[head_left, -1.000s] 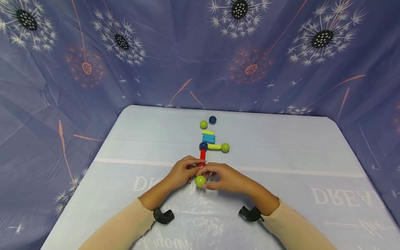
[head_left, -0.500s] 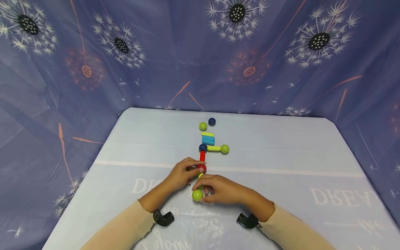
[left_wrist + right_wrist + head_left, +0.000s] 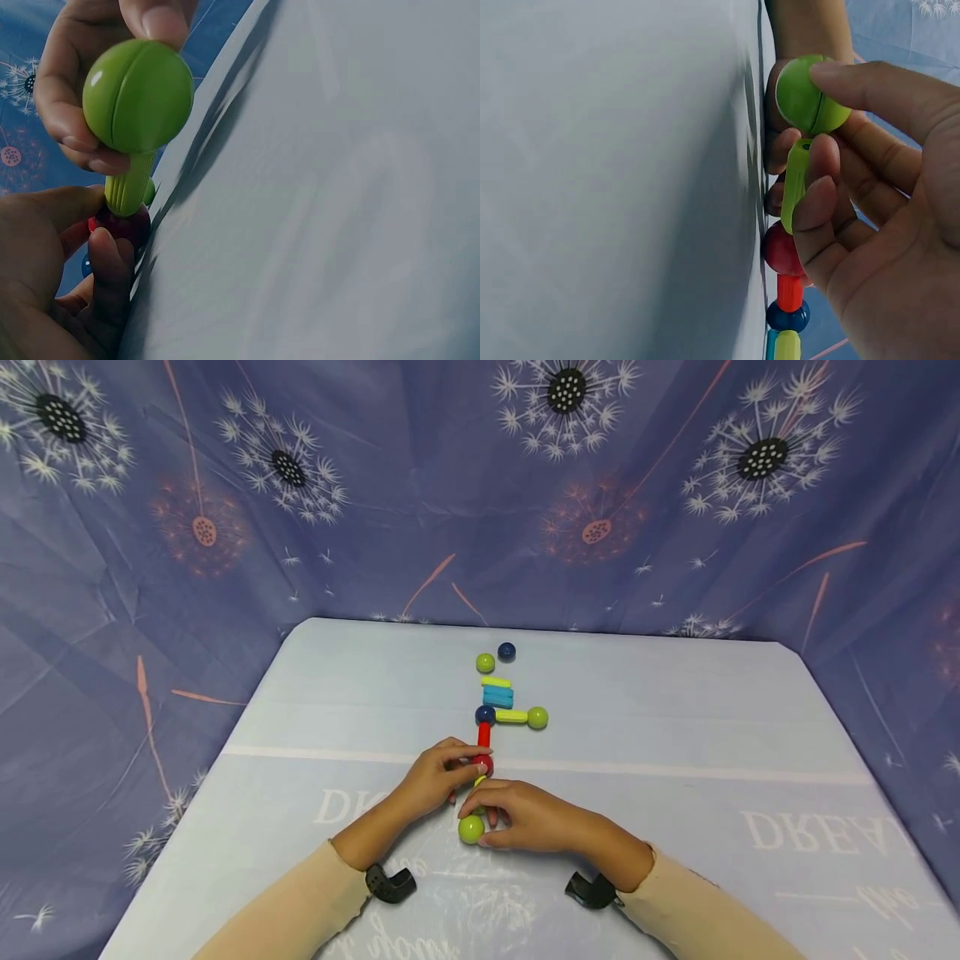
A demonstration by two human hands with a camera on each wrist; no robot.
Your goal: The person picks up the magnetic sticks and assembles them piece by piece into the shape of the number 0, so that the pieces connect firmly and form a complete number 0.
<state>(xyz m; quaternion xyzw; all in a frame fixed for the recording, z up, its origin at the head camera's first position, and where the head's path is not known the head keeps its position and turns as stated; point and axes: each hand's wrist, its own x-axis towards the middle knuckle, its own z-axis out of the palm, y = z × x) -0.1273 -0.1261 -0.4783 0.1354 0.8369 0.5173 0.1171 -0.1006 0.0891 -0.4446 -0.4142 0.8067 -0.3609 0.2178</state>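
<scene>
My left hand (image 3: 440,774) grips the red ball (image 3: 483,765) between thumb and fingers. A red rod (image 3: 484,735) runs from that ball to a dark blue ball (image 3: 486,715). On the near side, a yellow-green rod (image 3: 796,180) extends from the red ball, partly hidden by fingers in the head view. My right hand (image 3: 528,816) pinches a glossy green ball (image 3: 471,829) with its thumb and fingers. In the right wrist view, the rod's dark-tipped end shows right at this ball (image 3: 799,94). The ball overlaps the rod in the left wrist view.
A yellow rod (image 3: 512,717) joins the dark blue ball to another green ball (image 3: 537,717). Beyond lie blue rods (image 3: 498,697), a loose yellow rod (image 3: 496,682), a green ball (image 3: 485,662) and a dark blue ball (image 3: 506,652). The white-covered table (image 3: 675,710) meets a patterned curtain.
My right hand has moved toward the body with the green ball, uncovering the red ball and part of the yellow-green rod. My left hand stays in place. The last half second shows little motion.
</scene>
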